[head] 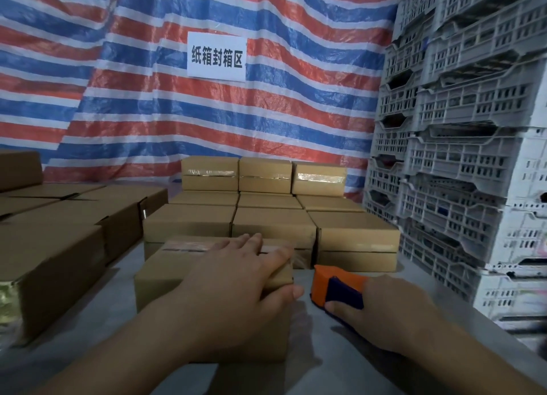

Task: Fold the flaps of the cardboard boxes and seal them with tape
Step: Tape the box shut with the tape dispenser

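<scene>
While the left hand (236, 279) lies spread over the top of the small brown cardboard box (165, 273) nearest the camera, its fingers are nearly straight and pressed flat on the closed flaps, with the thumb hooked down over the box's near right corner. This box sits on the pale grey tabletop (88, 362), directly in front of the person, and a strip of clear tape (189, 245) runs along its far top edge, ending in a loose, crinkled tail at the right end, just past the fingertips.

Just to the right of the box, the right hand (381, 314) is wrapped round an orange and dark blue plastic tape dispenser (337, 288), the thumb pressed on its blue side. The dispenser rests low by the table surface, close to the box's right end but not touching it.

Behind the held box stand rows of brown cardboard boxes (272, 226), already closed, the rearmost stacked higher with tape visible across their fronts. More brown cartons (59, 240) fill the left side. Grey perforated plastic crates (461, 163) tower on the right, and a red, white and blue striped tarpaulin (266, 122) hangs behind, bearing a white paper sign (217, 56) with black Chinese characters.
</scene>
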Demonstrator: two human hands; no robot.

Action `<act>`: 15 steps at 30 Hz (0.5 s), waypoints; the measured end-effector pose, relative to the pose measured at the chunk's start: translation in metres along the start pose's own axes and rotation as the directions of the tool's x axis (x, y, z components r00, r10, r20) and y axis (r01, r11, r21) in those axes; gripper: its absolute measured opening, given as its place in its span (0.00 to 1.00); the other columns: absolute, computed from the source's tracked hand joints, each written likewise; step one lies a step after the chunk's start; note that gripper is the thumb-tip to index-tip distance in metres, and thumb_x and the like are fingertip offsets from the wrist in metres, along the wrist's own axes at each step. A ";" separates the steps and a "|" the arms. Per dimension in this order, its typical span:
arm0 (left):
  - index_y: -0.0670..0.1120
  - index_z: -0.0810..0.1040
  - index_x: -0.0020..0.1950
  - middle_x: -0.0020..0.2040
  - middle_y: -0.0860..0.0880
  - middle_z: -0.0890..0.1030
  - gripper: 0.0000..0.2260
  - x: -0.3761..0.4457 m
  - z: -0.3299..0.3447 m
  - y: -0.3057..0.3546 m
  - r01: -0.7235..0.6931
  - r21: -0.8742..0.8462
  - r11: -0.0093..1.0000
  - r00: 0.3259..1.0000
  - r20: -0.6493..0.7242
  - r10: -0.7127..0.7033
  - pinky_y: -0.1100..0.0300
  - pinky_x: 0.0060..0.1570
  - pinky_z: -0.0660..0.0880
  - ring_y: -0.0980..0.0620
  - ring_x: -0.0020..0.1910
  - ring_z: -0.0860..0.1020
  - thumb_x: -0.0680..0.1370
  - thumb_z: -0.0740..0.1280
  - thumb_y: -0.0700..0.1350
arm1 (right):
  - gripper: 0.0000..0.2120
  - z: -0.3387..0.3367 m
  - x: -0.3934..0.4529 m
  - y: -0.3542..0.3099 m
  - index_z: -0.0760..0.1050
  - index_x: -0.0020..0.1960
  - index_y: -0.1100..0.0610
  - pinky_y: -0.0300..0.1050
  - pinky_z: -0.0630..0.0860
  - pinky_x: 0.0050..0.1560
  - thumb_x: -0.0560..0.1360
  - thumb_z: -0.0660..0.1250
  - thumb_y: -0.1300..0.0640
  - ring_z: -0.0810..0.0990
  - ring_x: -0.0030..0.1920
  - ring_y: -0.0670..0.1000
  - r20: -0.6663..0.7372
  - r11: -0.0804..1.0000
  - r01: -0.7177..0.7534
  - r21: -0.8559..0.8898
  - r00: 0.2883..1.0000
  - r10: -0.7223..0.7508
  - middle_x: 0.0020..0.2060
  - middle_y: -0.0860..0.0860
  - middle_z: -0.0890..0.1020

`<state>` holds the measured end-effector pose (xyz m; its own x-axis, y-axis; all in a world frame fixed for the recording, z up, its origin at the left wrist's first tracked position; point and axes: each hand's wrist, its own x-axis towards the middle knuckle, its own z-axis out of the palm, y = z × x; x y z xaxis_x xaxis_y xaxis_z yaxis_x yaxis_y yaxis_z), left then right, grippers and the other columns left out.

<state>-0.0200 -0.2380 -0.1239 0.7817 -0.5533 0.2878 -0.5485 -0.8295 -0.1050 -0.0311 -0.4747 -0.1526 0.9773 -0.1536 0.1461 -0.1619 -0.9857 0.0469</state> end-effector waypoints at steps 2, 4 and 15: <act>0.66 0.43 0.76 0.81 0.48 0.51 0.30 0.000 0.001 0.000 -0.004 -0.009 1.000 1.000 0.001 0.004 0.54 0.72 0.45 0.50 0.79 0.50 0.76 0.44 0.71 | 0.35 -0.020 -0.007 -0.007 0.71 0.37 0.49 0.41 0.65 0.30 0.69 0.43 0.21 0.73 0.33 0.44 -0.098 0.999 -0.018 0.032 0.995 0.021 0.33 0.46 0.75; 0.66 0.44 0.76 0.80 0.48 0.52 0.30 0.000 0.001 -0.001 -0.011 -0.013 1.000 1.000 0.001 0.011 0.55 0.71 0.44 0.49 0.78 0.51 0.76 0.44 0.71 | 0.38 -0.045 -0.011 -0.015 0.74 0.40 0.53 0.40 0.68 0.35 0.70 0.38 0.24 0.76 0.36 0.45 -0.294 0.950 0.061 0.307 0.955 0.033 0.36 0.47 0.78; 0.60 0.48 0.78 0.80 0.46 0.52 0.31 -0.002 -0.002 0.001 -0.003 0.009 1.000 1.000 0.017 0.003 0.53 0.75 0.47 0.49 0.79 0.51 0.78 0.49 0.69 | 0.31 -0.047 -0.002 -0.114 0.60 0.79 0.50 0.54 0.58 0.73 0.81 0.49 0.35 0.63 0.76 0.56 0.259 -0.050 -0.263 0.964 0.963 -0.067 0.77 0.53 0.65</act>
<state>-0.0224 -0.2379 -0.1225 0.7849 -0.5569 0.2716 -0.5482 -0.8285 -0.1147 -0.0205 -0.3588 -0.1122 0.9879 -0.0998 -0.1187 -0.1170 0.0227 -0.9929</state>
